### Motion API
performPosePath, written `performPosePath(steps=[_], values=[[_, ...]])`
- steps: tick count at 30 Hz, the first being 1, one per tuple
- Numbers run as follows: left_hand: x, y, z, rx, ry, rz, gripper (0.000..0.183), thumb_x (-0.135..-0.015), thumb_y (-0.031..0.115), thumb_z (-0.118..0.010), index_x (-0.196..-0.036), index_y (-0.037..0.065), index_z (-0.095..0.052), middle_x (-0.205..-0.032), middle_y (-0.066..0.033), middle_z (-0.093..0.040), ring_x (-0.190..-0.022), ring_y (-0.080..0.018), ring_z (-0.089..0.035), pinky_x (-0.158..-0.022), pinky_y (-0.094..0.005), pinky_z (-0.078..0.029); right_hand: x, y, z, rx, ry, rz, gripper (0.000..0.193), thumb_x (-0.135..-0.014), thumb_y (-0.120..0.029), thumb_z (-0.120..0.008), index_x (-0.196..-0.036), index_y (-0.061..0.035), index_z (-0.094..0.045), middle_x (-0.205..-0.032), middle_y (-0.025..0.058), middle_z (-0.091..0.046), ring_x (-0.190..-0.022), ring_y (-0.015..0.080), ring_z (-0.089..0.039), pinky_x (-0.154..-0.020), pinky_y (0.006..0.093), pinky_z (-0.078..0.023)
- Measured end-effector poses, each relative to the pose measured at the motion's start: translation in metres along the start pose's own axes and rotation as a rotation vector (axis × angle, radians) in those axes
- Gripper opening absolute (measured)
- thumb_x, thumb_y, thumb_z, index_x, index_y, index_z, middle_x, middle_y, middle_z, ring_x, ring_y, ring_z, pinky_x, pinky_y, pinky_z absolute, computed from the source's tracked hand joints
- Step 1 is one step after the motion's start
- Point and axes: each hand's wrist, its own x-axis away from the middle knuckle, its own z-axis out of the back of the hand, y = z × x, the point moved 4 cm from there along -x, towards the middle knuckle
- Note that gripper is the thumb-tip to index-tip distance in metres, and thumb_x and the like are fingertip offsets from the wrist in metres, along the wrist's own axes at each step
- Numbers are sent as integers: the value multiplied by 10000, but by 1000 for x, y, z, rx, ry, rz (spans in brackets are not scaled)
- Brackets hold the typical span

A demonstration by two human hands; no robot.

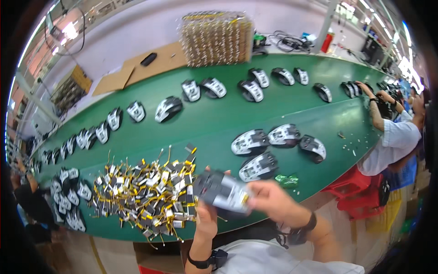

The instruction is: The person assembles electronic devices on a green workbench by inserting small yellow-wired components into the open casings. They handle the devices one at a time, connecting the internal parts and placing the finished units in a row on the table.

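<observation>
A computer mouse (224,191), black and pale grey with its inside showing, is held tilted above the table's near edge. My left hand (206,218) grips it from below and the left, with part of the fingers behind it. At its right end, the closed fingers of my right hand (273,201) press on the mouse beside a small yellow patch. Whether they pinch a smaller part there is hidden. Left of my hands lies a heap of small silvery batteries (150,192) with yellow tape and thin wires. To the right sit several similar mice (259,167).
More mice (190,90) stand in a curved row along the green table (205,123). Another cluster (68,197) lies left of the heap. Green packets (287,181) rest near the front edge. A stack of wrapped trays (216,39) stands at the back. Co-workers (388,137) sit at both ends.
</observation>
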Motion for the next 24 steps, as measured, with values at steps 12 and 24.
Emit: performPosePath(steps=[12,24], values=[[10,12,29,-194,-2,47,512,-957,197,-527,-1389,-30,-374,-1170,-221,-616,-1021,-307,-650,-896,-363,-496,-35,-180,377,798,739,-157,172,-844,-91,-673,-833,79,-697,-777,135,-711,-660,193,-695,-615,299,-582],[-6,29,35,-410,20,38,354,-1001,54,-501,-1343,-25,-457,-1182,-127,-613,-1087,-208,-604,-969,-341,-465,-166,-250,448,1480,1239,-161,601,-764,-367,-725,-1230,-19,-569,-1202,296,-608,-1131,423,-593,-984,435,-484]])
